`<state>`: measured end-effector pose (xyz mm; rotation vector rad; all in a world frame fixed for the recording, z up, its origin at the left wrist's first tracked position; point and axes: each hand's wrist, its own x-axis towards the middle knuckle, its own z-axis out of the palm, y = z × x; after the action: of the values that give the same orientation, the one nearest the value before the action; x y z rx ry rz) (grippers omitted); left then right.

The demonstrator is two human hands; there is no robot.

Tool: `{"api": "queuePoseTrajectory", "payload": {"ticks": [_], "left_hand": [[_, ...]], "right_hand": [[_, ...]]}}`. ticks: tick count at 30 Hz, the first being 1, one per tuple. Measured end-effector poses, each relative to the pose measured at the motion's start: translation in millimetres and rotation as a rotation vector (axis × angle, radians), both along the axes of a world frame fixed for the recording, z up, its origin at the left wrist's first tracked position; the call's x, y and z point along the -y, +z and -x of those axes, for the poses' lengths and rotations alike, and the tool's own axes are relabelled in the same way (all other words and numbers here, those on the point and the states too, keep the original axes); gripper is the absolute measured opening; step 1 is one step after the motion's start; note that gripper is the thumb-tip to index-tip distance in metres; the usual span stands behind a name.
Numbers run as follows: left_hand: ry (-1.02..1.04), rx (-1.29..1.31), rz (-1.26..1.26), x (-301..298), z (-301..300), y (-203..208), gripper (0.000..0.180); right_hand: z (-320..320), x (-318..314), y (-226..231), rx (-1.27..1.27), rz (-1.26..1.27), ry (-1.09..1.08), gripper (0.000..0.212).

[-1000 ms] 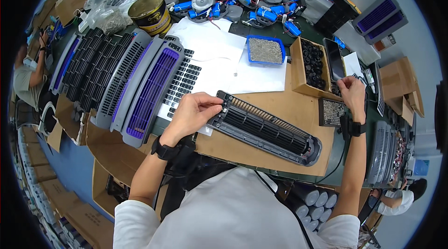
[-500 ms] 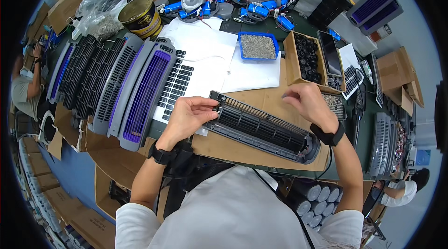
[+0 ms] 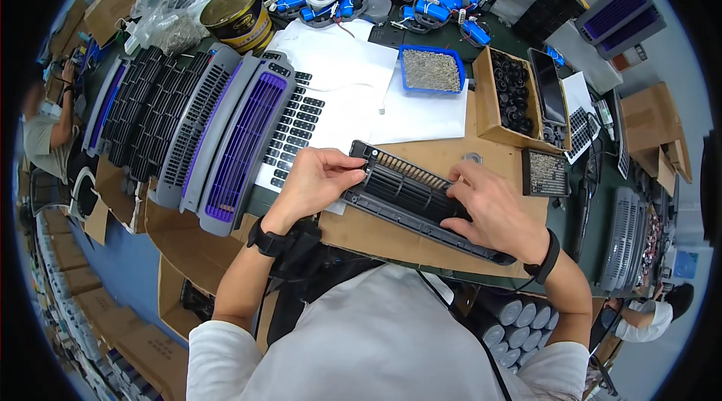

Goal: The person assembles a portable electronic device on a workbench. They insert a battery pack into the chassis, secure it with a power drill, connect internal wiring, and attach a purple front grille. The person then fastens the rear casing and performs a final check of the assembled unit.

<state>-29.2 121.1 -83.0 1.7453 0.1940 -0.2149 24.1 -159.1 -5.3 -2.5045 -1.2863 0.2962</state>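
A long dark grey fan housing [image 3: 432, 230] lies slantwise on the brown cardboard sheet in front of me. Inside it sits a black finned fan roller [image 3: 406, 189], its right part covered by my hand. My left hand [image 3: 317, 184] is closed in a pinch at the housing's upper left end; what its fingertips press there is small and partly hidden. Over the right half, my right hand [image 3: 500, 213] straddles the roller, thumb on the near side and fingers on the far side. A small round metallic piece [image 3: 472, 157] lies on the cardboard just beyond my right fingers.
Purple-grilled grey fan housings [image 3: 244, 145] and black rollers [image 3: 143, 115] stand at the left. Beyond the work lie a blue tray of small screws [image 3: 432, 70], a box of black parts [image 3: 519, 109] and a screw holder [image 3: 547, 174]. A yellow-black tin [image 3: 239, 21] stands farther back.
My right hand has come down and left from above the cardboard onto the roller and housing. The round metallic piece now shows. My left hand keeps its pinch at the housing's end.
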Motion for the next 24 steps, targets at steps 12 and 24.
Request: {"api": "queuePoseTrajectory", "payload": {"ticks": [12, 24], "left_hand": [[0.048, 0.034, -0.107, 6.3, -7.6, -8.2, 0.019], [0.035, 0.047, 0.052, -2.2, -4.8, -17.9, 0.023]], "right_hand": [[-65.0, 29.0, -18.4, -0.047, -0.110, -0.236, 0.021], [-78.4, 31.6, -50.4, -0.047, 0.132, -0.204, 0.013]]}}
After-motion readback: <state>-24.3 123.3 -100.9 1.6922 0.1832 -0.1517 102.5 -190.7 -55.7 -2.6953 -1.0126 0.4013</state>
